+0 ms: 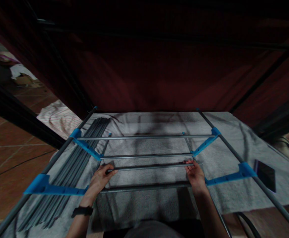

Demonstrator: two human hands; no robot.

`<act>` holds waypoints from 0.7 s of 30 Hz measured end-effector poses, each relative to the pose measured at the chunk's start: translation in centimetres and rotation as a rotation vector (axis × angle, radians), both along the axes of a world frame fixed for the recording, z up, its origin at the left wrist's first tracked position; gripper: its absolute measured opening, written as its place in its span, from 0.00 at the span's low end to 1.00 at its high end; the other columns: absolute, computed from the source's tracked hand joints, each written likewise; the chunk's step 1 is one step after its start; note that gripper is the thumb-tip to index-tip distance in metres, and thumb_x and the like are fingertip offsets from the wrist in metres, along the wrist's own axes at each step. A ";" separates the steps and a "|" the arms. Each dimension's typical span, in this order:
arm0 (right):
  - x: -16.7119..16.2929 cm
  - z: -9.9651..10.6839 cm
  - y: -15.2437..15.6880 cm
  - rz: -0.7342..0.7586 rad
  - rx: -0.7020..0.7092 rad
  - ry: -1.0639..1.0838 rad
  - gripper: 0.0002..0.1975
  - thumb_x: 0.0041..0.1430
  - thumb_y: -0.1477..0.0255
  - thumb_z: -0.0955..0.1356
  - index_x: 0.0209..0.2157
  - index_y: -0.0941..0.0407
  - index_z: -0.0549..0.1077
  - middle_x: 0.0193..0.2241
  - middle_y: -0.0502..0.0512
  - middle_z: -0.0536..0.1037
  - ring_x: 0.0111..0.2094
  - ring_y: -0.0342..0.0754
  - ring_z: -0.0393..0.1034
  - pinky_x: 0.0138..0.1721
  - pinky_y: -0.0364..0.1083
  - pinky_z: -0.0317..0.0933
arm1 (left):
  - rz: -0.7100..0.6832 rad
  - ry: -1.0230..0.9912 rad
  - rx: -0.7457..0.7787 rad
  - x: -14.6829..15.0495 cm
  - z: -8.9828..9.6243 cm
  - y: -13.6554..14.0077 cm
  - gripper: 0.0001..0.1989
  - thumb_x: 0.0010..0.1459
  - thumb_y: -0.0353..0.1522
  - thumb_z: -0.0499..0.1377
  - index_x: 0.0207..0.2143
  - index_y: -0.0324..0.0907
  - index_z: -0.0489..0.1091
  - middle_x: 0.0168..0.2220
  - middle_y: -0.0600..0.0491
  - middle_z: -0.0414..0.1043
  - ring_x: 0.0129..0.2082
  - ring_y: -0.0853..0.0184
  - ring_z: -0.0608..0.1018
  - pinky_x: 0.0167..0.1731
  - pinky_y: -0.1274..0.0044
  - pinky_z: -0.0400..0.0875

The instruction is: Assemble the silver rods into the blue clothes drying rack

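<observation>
Left hand (102,178) – thumb and fingertips pinching the left end of the loose rod (151,167); right hand (195,173) – fingers curled up, thumb and fingers gripping the same rod near its right end, a short tip poking out past them. Loose rod runs crosswise between the two hands, roughly level, grey metal. Too dim to say whether it touches the frame anywhere. Dark wristband (82,211) on the left wrist, on the near side of the loose rod. Just beyond the loose rod, a thin crossbar (146,156) about parallel to it; farther beyond, the far crossbar (146,137); on the near side, the near crossbar (146,188). Blue brackets sit around the loose rod: far left (87,147), far right (206,145), near left (57,189), near right (223,179), all on long side pipes (231,148) flanking it. Left of the loose rod, a bundle of grey pipes (72,168) lying side by side. Under it all, a grey cloth (149,124). Well to the right of the loose rod, a dark rectangular slab (265,175) on the cloth. Well beyond the loose rod, a dark red panel (146,76); far left of it, tiled floor (15,132)
</observation>
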State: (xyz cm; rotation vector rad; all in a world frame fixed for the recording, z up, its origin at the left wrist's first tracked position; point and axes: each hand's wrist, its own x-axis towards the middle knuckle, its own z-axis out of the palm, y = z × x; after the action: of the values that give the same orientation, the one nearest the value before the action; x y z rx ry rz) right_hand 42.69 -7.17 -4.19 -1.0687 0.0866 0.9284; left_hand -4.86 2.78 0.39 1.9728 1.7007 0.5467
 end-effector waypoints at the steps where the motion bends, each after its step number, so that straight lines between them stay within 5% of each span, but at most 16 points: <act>1: -0.1 0.1 0.0 -0.012 -0.022 0.037 0.04 0.55 0.76 0.68 0.28 0.54 0.70 0.23 0.44 0.77 0.26 0.39 0.74 0.33 0.39 0.70 | -0.021 0.002 0.011 0.1 0.1 0.0 0.20 0.54 0.53 0.58 0.34 0.47 0.76 0.34 0.52 0.77 0.39 0.59 0.78 0.42 0.70 0.73; 8: -0.2 0.2 0.0 -0.035 -0.037 0.074 0.03 0.56 0.71 0.69 0.29 0.53 0.70 0.24 0.45 0.77 0.27 0.40 0.75 0.37 0.41 0.71 | -0.073 0.039 0.027 0.2 0.2 0.2 0.22 0.56 0.54 0.55 0.31 0.48 0.77 0.35 0.51 0.78 0.43 0.57 0.78 0.46 0.69 0.72; 15: 0.8 -0.4 -0.6 -0.030 -0.018 0.162 0.22 0.60 0.50 0.59 0.29 0.53 0.70 0.30 0.55 0.80 0.35 0.49 0.78 0.40 0.51 0.72 | -0.011 0.027 0.004 0.1 -0.1 0.3 0.23 0.56 0.54 0.55 0.31 0.46 0.77 0.34 0.50 0.77 0.40 0.58 0.78 0.43 0.69 0.73; 21: 1.0 -0.2 -0.8 -0.027 -0.003 0.155 0.18 0.56 0.54 0.61 0.31 0.52 0.72 0.31 0.53 0.80 0.36 0.49 0.77 0.45 0.54 0.72 | 0.024 0.004 -0.003 0.1 -0.2 0.2 0.25 0.55 0.56 0.56 0.31 0.46 0.77 0.32 0.51 0.77 0.38 0.58 0.78 0.43 0.68 0.73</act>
State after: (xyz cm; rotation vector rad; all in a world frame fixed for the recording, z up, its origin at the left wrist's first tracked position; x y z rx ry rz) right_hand 43.73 -7.93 -4.44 -0.9949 0.2305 0.9864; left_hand -4.78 2.98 0.21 1.9548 1.7292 0.5482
